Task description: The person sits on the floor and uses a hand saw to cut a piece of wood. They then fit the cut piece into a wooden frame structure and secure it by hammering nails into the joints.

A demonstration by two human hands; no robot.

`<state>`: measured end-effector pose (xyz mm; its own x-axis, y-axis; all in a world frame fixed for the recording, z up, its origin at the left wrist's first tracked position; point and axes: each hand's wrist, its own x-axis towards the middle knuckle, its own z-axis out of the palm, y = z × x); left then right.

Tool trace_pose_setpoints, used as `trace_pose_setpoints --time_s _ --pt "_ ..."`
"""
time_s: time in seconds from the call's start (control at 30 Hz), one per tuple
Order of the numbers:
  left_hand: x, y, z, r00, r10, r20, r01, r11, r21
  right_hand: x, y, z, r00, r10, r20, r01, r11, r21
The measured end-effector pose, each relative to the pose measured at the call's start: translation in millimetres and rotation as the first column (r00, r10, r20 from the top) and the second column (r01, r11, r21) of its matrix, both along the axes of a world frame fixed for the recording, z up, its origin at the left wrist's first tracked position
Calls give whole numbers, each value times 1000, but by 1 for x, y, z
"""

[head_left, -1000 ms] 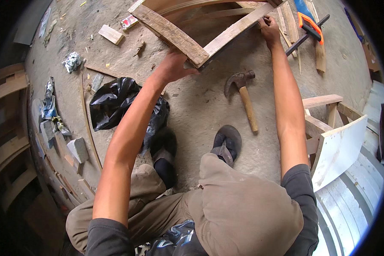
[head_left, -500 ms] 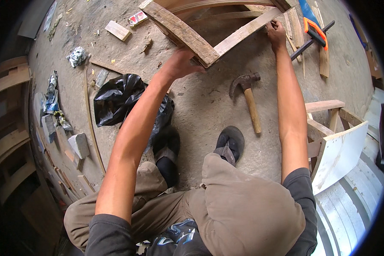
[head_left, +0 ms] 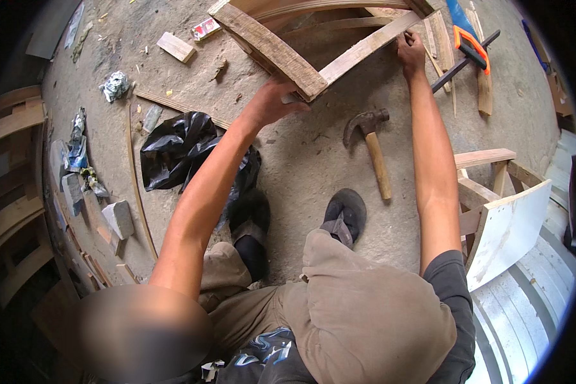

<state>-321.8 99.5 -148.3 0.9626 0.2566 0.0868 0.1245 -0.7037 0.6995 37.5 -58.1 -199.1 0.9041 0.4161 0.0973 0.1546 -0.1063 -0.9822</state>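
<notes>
At the view's top is the frame [head_left: 377, 47]. At its near corner, the left hand [head_left: 274, 104] spreads its thumb; by its right end, the right hand [head_left: 411, 54] curls, its grip unclear. Positioning seems in hand; shifting calls for even support.

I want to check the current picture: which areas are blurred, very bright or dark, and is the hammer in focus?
All in the head view: an oval blur hides part of the left arm; the ribbed metal sheet glares at lower right; inside the wooden frame it is shaded; edges bend toward the black rim; the claw hammer looks sharp.
</notes>
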Motion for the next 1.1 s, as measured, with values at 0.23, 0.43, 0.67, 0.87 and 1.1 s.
trace_pose_setpoints --time_s 0.23,0.43,0.67,0.87,1.1 --pt "3 -2 3 998 -64 30 64 998 1 29 -8 -30 999 37 29 -36 998 -42" --pt "-1 -3 2 994 -53 92 59 996 -62 26 -3 -43 999 4 -50 -1 998 63" --pt "-1 -8 2 999 -8 53 10 999 -40 9 -5 -32 999 31 16 -31 999 36" --pt "0 -6 -5 999 -5 36 9 993 -114 -1 -7 -16 997 42 60 -43 999 4" --pt "0 -8 4 1000 18 20 -17 997 -79 -6 -6 -14 995 41 94 -42 999 12"
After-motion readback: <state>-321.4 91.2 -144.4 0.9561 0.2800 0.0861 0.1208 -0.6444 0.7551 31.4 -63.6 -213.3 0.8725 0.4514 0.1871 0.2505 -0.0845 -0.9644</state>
